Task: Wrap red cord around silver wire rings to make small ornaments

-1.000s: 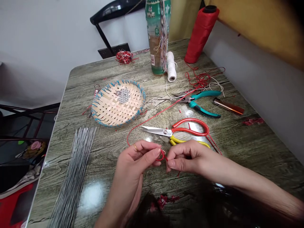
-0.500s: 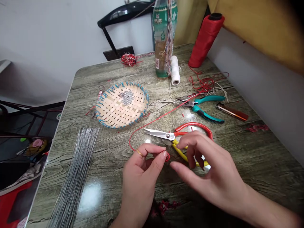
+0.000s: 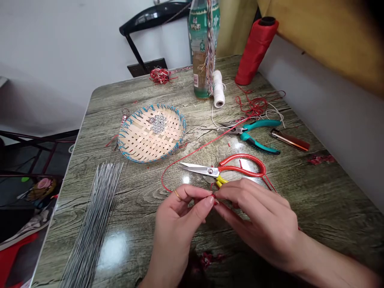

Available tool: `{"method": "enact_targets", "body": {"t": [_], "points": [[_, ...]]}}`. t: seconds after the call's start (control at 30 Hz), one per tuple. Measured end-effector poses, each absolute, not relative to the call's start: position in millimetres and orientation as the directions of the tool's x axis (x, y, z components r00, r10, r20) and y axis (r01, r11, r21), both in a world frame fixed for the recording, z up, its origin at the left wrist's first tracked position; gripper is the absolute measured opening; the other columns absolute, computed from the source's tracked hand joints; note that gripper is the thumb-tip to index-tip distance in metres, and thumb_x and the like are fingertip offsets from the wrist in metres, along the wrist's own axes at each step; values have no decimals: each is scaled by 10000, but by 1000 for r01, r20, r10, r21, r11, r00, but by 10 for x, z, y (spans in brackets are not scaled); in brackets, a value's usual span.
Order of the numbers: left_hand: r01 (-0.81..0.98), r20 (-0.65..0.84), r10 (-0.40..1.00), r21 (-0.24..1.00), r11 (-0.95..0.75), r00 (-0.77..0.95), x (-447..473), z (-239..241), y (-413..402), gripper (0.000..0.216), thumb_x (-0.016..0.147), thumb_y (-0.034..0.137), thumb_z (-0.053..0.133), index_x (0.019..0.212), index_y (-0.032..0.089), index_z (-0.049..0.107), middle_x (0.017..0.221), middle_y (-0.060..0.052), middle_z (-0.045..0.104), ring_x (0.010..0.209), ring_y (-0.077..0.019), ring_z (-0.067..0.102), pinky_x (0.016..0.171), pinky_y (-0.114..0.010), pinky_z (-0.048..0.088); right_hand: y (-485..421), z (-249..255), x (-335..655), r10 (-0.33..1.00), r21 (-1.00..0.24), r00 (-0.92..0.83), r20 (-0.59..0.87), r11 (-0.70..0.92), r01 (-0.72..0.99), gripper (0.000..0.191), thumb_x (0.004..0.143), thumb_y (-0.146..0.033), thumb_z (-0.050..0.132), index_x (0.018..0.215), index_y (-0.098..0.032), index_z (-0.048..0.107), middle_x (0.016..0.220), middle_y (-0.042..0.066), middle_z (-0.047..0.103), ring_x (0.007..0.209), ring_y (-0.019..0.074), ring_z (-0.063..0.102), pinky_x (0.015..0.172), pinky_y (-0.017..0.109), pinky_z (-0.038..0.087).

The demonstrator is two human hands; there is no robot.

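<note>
Between thumb and forefinger, my left hand pinches a red cord, which curves away over the table toward a tangle at the back right. My right hand meets it at the fingertips, its thumb and finger closed on the same small red bit of cord. The exact loop or knot there is mostly hidden by the fingers. Just beyond my hands lie scissors with one red and one yellow handle, the blades pointing left; my right hand covers most of the yellow handle.
Teal-handled pliers and a lighter lie at the right. A woven bamboo basket is left of centre, a bundle of metal wires at the left. A bottle, white spool and red spool stand or lie behind.
My right hand has moved left from open and apart, and its fingertips have closed on the red cord at my left fingertips. The view has shifted slightly.
</note>
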State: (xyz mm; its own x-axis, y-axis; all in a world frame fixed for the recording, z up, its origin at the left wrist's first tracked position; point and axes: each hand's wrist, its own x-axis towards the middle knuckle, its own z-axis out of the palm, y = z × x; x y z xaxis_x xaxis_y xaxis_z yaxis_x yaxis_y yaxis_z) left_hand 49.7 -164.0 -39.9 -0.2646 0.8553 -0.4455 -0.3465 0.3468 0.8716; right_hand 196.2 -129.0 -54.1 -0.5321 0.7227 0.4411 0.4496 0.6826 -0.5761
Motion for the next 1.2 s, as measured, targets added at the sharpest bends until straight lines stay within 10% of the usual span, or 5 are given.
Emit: {"method": "enact_targets", "body": {"t": [0.47, 0.63, 0.77, 1.2], "points": [[-124, -301, 876, 954, 274, -377, 466, -434, -1641, 96, 643, 128, 749, 660, 222, 753, 664, -1, 743, 617, -125, 649, 577, -196, 515, -1202, -424, 2033, 775, -761, -569, 275, 537, 364, 71, 806, -90, 584, 819, -155, 609, 717, 6, 661, 630, 105, 588, 595, 229, 467], [-182, -334, 866, 941, 285, -371, 451, -406, -1606, 132, 652, 99, 736, 695, 223, 749, 651, 14, 739, 595, -100, 657, 554, -152, 509, -1094, -307, 2082, 797, -967, -549, -251, -225, 117, 135, 774, -109, 546, 660, -180, 527, 651, -32, 526, 527, 69, 409, 458, 195, 324], [-282, -394, 861, 908, 310, -322, 435, -372, -1587, 130, 654, 88, 732, 741, 185, 733, 646, -3, 730, 603, -122, 677, 527, -158, 521, -989, -317, 2141, 564, -679, -707, -426, -716, -162, 102, 838, -234, 553, 755, -182, 527, 587, -39, 522, 414, 41, 257, 366, 183, 151], [-302, -417, 884, 888, 347, -209, 408, -343, -1604, 97, 712, 129, 703, 775, 196, 734, 629, 1, 718, 606, -91, 655, 576, -133, 492, -928, -274, 2219, 734, -860, -603, -311, -488, -151, 227, 861, -319, 553, 755, -183, 701, 465, -65, 232, 442, 74, 191, 411, 228, 155]]}}
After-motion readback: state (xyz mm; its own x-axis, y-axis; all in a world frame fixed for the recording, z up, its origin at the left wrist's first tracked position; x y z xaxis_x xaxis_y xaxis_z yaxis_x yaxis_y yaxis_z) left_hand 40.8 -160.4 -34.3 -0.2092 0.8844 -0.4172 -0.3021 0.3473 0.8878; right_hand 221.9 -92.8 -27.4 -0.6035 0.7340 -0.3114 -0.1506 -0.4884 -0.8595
